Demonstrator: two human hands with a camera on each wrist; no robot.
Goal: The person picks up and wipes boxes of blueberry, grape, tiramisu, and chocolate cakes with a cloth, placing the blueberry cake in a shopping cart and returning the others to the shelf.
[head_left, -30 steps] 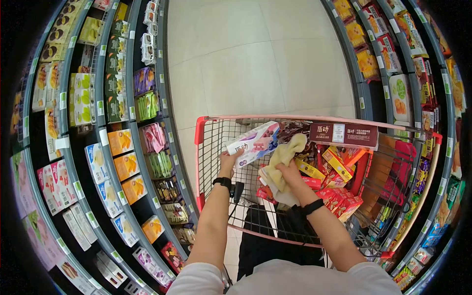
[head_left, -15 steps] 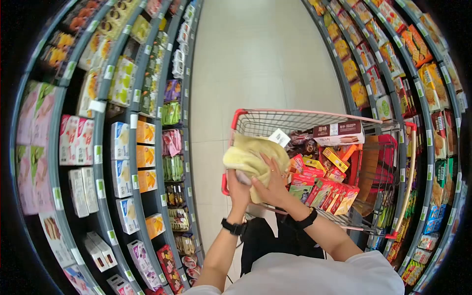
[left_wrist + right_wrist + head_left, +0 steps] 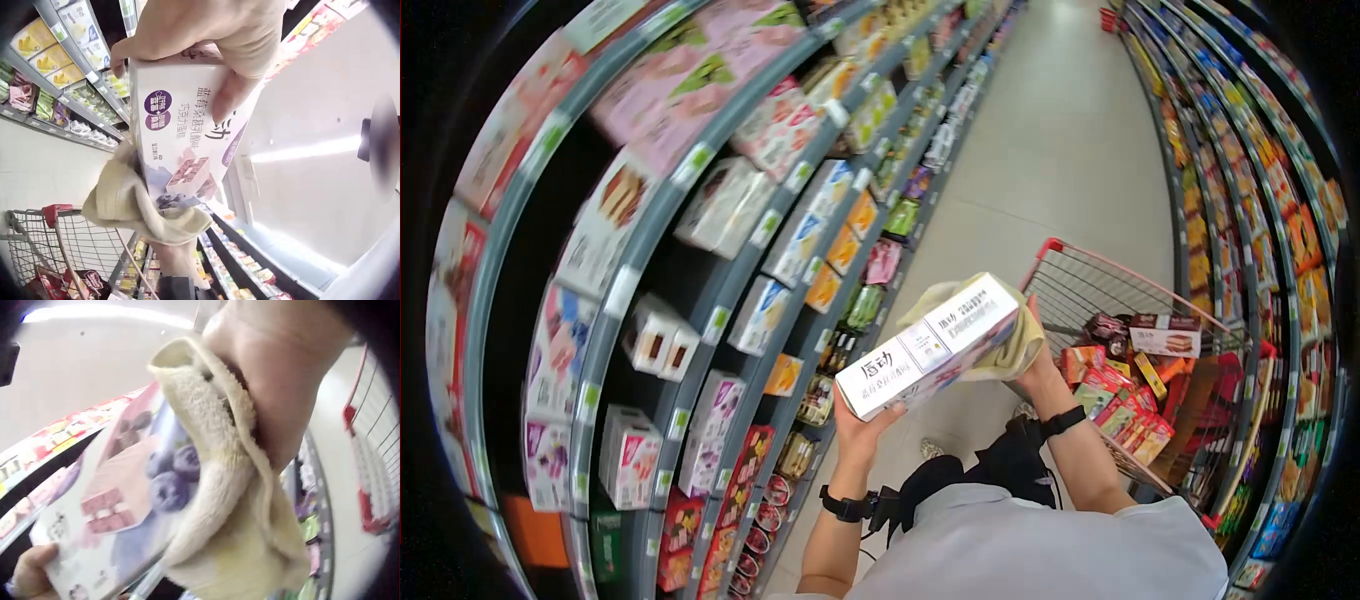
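The left hand (image 3: pixel 857 430) gripped the box (image 3: pixel 930 345) at its eight-o'clock end; the right hand (image 3: pixel 1038 368) clutched the cloth (image 3: pixel 1014 350) at three o'clock. Light, flat strokes seemed wisest.

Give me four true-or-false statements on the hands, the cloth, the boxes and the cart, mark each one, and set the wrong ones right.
1. The left hand grips the white box. True.
2. The cloth in the right hand is dark red. False: it is pale yellow.
3. A maroon box lies in the cart. True.
4. The white box lies in the cart. False: it is held outside it.
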